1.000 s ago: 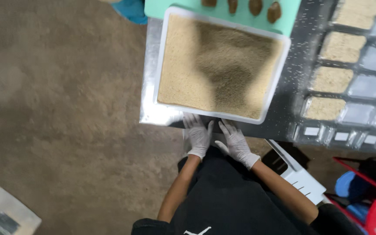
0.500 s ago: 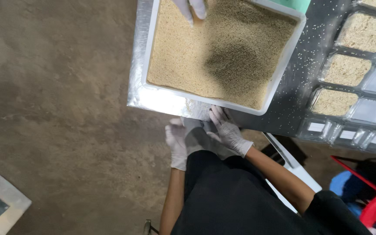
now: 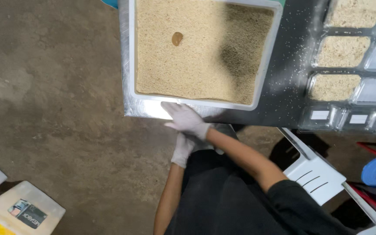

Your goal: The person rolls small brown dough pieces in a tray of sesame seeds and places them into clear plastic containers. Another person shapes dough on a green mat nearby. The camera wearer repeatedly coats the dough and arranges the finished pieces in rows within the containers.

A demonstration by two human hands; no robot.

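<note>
White latex-type gloves are worn on both hands, seen from the head camera only. Right hand (image 3: 187,119) is laid flat, fingers spread and loosely extended, gripping nothing, on the bare metal lip of the table (image 3: 146,109), touching or just short of the near wall of the white tray (image 3: 266,65). Left hand (image 3: 182,150) is tucked below and partly behind the right one, close to the body; whether its fingers are curled or open cannot be told, and nothing is seen held. Tray is filled with tan breadcrumb-like coating (image 3: 183,61), and one small brown piece (image 3: 177,38) is seen lying on it toward the far left. That piece lies straight ahead of the right fingertips, well apart, across most of the crumb bed; its long axis runs roughly away from the person. Right hand is the nearer one. Clear compartment trays (image 3: 349,65) with more crumb are noted at right, a white chair (image 3: 314,172) beside the person.
</note>
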